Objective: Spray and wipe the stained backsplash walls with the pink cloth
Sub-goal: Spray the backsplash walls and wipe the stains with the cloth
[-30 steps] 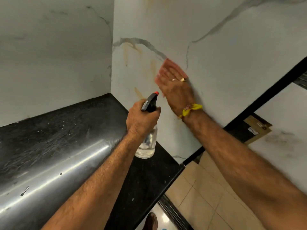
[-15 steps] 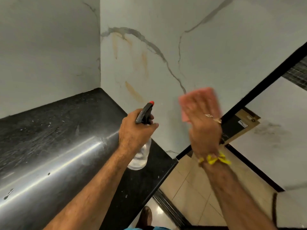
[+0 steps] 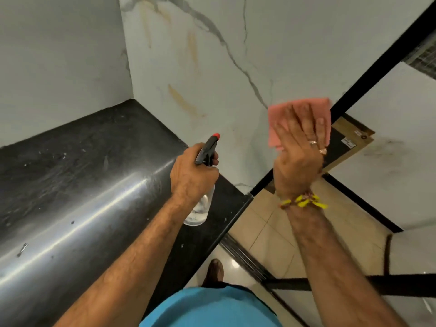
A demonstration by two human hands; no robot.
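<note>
Item: pink cloth [image 3: 299,112]. We record a flat, roughly square salmon-pink piece, folded, its edges straight and its top corners showing above the fingers. It lies against the backsplash wall [image 3: 212,67], low on the panel and close to the black vertical edge strip [image 3: 368,74]. Our right hand [image 3: 298,149] presses it there with fingers straight and spread, palm to the wall; two rings sit on the fingers and a yellow thread band [image 3: 304,202] circles the wrist.

Item: spray bottle [image 3: 203,185]. We note a clear body, black trigger head, and red nozzle tip pointing at the wall. Our left hand [image 3: 192,177] grips its neck, fingers curled round it, above the black countertop [image 3: 70,161].

Item: wall surface. White with grey veining; we list several orange-brown streaks, one slanting just above the counter corner, others higher up, all well left of the cloth.
</note>
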